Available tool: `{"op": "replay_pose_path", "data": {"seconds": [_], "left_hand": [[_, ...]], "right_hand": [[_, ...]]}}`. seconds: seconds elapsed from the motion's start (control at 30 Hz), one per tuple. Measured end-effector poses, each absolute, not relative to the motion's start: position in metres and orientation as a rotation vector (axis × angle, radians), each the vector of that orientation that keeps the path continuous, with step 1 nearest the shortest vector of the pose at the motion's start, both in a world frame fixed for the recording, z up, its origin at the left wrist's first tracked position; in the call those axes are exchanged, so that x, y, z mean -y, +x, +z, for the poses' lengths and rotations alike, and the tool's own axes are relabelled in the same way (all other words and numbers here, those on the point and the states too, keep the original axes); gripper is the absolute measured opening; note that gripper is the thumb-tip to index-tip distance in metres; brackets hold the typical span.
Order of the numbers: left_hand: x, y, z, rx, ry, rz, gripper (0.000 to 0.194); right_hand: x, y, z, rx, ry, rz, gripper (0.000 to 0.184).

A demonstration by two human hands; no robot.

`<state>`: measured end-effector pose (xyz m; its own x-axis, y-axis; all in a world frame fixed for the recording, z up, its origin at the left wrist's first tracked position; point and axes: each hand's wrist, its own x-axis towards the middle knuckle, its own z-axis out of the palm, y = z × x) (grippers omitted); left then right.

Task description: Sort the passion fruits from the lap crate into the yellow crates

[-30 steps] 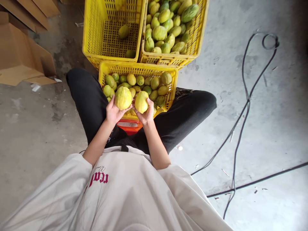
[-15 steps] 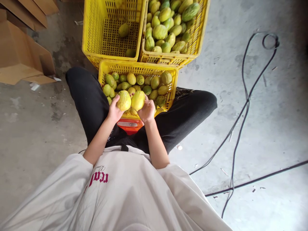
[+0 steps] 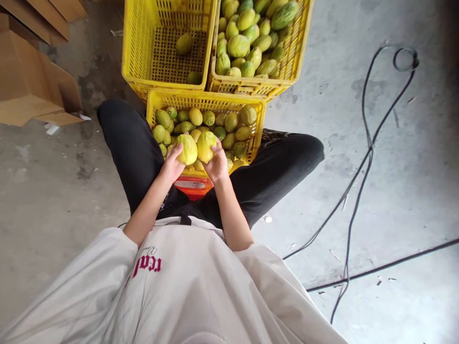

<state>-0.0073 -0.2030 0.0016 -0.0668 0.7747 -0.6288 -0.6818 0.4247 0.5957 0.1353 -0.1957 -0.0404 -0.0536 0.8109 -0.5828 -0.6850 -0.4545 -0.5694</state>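
Observation:
My left hand (image 3: 172,166) is closed round a yellow-green papaya (image 3: 187,150), its thumb on the near side. In my right hand (image 3: 218,165) is a second yellow papaya (image 3: 206,147), gripped from the right. The two fruits are side by side, almost touching, above the front yellow crate (image 3: 261,125) between my knees. Several green and yellow papayas (image 3: 231,122) lie in that crate, some hidden behind my hands.
Behind stand two more yellow crates: the left one (image 3: 128,52) holds two papayas, the right one (image 3: 303,48) is heaped with them. Cardboard boxes (image 3: 34,79) lie at left. A dark cable (image 3: 369,148) loops over the concrete floor. Something red (image 3: 195,191) sits under the front crate's near edge.
Both papayas have turned slightly in my hands and moved a little; the left one has shifted right. My right thumb now lies over the right papaya's side. The crates have stayed put.

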Motion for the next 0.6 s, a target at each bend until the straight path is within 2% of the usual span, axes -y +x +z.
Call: {"op": "replay_pose_path", "data": {"seconds": [0.23,0.4,0.6], "left_hand": [[0.200,-0.011,-0.012,-1.314,0.144,1.160,0.027],[0.197,-0.015,-0.018,-1.327,0.009,1.117,0.008],[0.197,-0.014,-0.011,-1.234,-0.007,1.132,0.026]], "right_hand": [[0.194,0.138,-0.036,0.239,-1.180,1.777,0.052],[0.191,0.139,-0.049,0.213,-1.251,1.751,0.040],[0.189,0.139,-0.062,0.150,-1.246,1.634,0.043]]}}
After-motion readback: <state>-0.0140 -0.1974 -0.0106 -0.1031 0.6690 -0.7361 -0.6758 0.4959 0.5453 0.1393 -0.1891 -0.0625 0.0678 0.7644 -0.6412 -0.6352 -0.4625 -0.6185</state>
